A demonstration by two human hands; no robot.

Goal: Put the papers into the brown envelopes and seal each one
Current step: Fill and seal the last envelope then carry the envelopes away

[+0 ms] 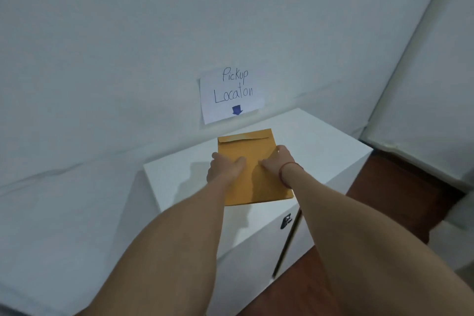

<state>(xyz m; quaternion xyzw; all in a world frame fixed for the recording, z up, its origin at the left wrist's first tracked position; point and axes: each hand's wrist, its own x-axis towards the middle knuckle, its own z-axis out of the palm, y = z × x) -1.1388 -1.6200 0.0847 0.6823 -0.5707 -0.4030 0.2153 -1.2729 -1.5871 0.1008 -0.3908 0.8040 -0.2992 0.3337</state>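
I stood over a low white cabinet (320,141) set against a pale wall (128,33), and everything else I placed by that cabinet. A brown envelope (252,182) lay flat on its top, roughly in the middle, its flap end toward the wall and its near edge reaching the cabinet's front lip. The flap was folded down along the far end. My left hand (224,165) rested on the envelope's left side, fingers wrapped over that edge and thumb lying across the paper, so it gripped the envelope's side. My right hand (277,160) pressed palm-down on the envelope's right half, fingers close together and flat on it; a thin red band (283,173) circled that wrist. On the wall just above the cabinet's back edge hung a white paper sign (232,95), hand-lettered "Pickup Locaton" with a small blue arrow (237,110) pointing down at the cabinet top. The cabinet's front face carried a small dark latch (286,220) just below the envelope's near edge, beside a door seam. To the cabinet's right and below it ran dark reddish-brown wooden floor (400,195), and beyond that floor another pale wall (431,84) met the first one behind the cabinet's right corner.
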